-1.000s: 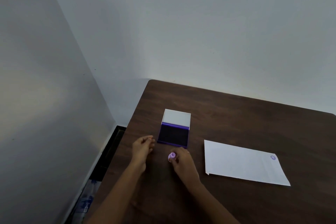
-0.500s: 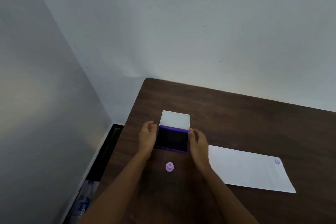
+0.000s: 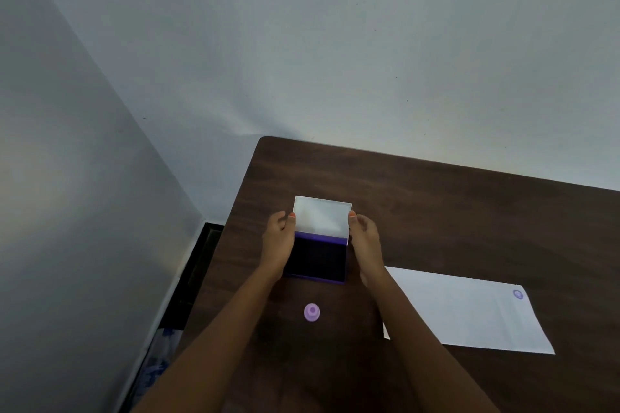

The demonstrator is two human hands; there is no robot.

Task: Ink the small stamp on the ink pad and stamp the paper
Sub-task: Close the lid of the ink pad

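The ink pad (image 3: 316, 256) sits open on the dark wooden table (image 3: 436, 211), its dark inked face up and its pale lid (image 3: 321, 217) raised on the far side; every place below is told from this pad. The left hand (image 3: 280, 243) lies against the pad's left side, thumb tip touching the lid's left edge; the right hand (image 3: 365, 245) lies against the pad's right side, thumb tip touching the lid's right edge, so the two hands hold the lid between them (how firmly they press cannot be told). Neither hand holds the stamp.

The small stamp (image 3: 311, 312), a lilac knob-shaped piece, stands by itself on the table on the near side of the pad, well clear of its front edge and between the two forearms, touched by neither. The paper (image 3: 469, 315), a long white sheet, lies flat on the table to the right of the pad and somewhat nearer the person; its left end runs under the right forearm. One round purple stamp mark (image 3: 518, 294) shows at the sheet's far right corner, the corner farthest from the pad. Behind the pad, pale walls (image 3: 335, 43) meet in a corner just past the table's rounded far-left edge.
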